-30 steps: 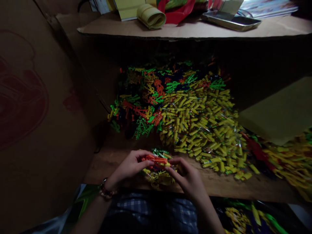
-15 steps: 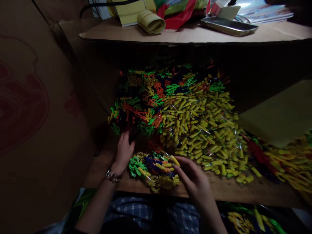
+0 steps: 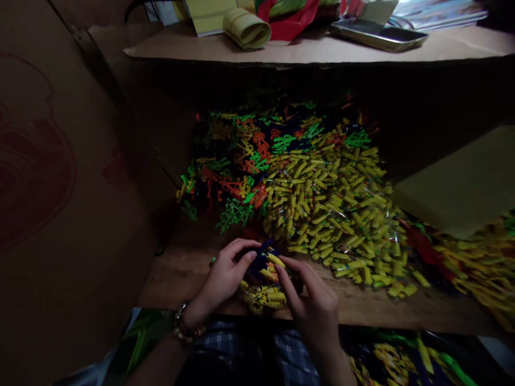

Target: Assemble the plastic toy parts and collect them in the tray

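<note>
1. A dark blue piece (image 3: 260, 261) sits between both hands at the near edge of the board (image 3: 177, 273), just above a small yellow heap (image 3: 262, 298).
2. A yellow tube (image 3: 277, 261) lies against the blue piece, at the right hand's fingertips.
3. The left hand (image 3: 223, 277) has its fingers curled, thumb and forefinger closed on the blue piece from the left side.
4. The right hand (image 3: 311, 300) reaches in from the right, fingers bent and pinched on the yellow tube; the light is too dim to tell how firm the grip is.
5. A bracelet (image 3: 183, 328) rings the left wrist.
6. Beyond the hands lies a big pile of yellow tubes (image 3: 338, 209), spreading to the right.
7. Left of and behind that pile is a tangle of green, orange and yellow frames (image 3: 241, 166).
8. A tan sheet (image 3: 462, 187) lies on the right, over part of the pile.
9. Cardboard (image 3: 60, 187) stands at the left.
10. A shelf (image 3: 322, 51) runs across the top, bearing a yellow roll (image 3: 247, 28) and a metal tray (image 3: 380, 33).
11. Checked cloth (image 3: 261, 348) covers the lap below.
</note>
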`<action>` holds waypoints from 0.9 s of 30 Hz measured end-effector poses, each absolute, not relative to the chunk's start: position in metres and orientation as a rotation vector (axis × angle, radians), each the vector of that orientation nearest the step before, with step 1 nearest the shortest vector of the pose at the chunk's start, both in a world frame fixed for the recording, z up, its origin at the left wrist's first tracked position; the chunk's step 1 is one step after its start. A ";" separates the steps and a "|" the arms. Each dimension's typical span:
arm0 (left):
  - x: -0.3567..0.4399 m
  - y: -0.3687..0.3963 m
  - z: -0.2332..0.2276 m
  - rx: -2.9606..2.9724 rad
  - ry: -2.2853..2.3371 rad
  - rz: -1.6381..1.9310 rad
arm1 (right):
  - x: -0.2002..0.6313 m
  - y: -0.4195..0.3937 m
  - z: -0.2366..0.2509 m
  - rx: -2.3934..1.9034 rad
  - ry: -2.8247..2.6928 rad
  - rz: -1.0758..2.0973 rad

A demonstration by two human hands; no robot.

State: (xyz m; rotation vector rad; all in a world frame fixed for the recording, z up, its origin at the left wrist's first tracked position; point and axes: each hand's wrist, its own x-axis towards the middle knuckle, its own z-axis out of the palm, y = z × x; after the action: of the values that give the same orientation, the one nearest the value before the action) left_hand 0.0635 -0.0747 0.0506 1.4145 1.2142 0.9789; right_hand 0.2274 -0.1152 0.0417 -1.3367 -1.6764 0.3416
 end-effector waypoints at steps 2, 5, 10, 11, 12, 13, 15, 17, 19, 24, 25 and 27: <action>0.064 -0.076 0.052 1.493 1.199 0.987 | 0.228 -0.118 0.044 -1.334 -1.692 0.280; 0.066 -0.080 0.054 1.602 1.178 0.995 | 0.227 -0.120 0.045 -1.358 -1.749 0.189; 0.058 -0.082 0.053 1.812 1.048 0.958 | 0.230 -0.121 0.044 -1.399 -1.870 0.053; 0.055 -0.081 0.053 1.841 1.013 0.939 | 0.233 -0.120 0.044 -1.393 -1.861 0.111; 0.051 -0.080 0.052 1.859 0.976 0.917 | 0.236 -0.118 0.044 -1.378 -1.844 0.215; 0.047 -0.079 0.052 1.868 0.934 0.891 | 0.241 -0.115 0.044 -1.358 -1.822 0.356; 0.041 -0.076 0.051 1.869 0.861 0.843 | 0.250 -0.109 0.043 -1.335 -1.764 0.678; 0.037 -0.074 0.050 1.872 0.829 0.808 | 0.257 -0.104 0.039 -1.347 -1.700 0.974; 0.035 -0.072 0.047 1.891 0.850 0.750 | 0.260 -0.102 0.032 -1.388 -1.649 1.154; 0.036 -0.048 0.026 2.123 1.402 0.604 | 0.256 -0.102 0.009 -1.568 -1.863 0.690; 0.036 -0.040 0.019 2.165 1.617 0.568 | 0.255 -0.101 0.006 -1.616 -1.899 0.511; 0.035 -0.025 0.006 2.185 1.979 0.459 | 0.253 -0.093 0.002 -1.699 -1.949 0.239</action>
State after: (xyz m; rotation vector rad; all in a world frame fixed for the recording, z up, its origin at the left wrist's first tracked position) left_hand 0.0349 -0.0250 0.0055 2.1851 1.9785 0.4594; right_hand 0.2532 -0.0930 0.0023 -1.6995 -1.9486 0.2385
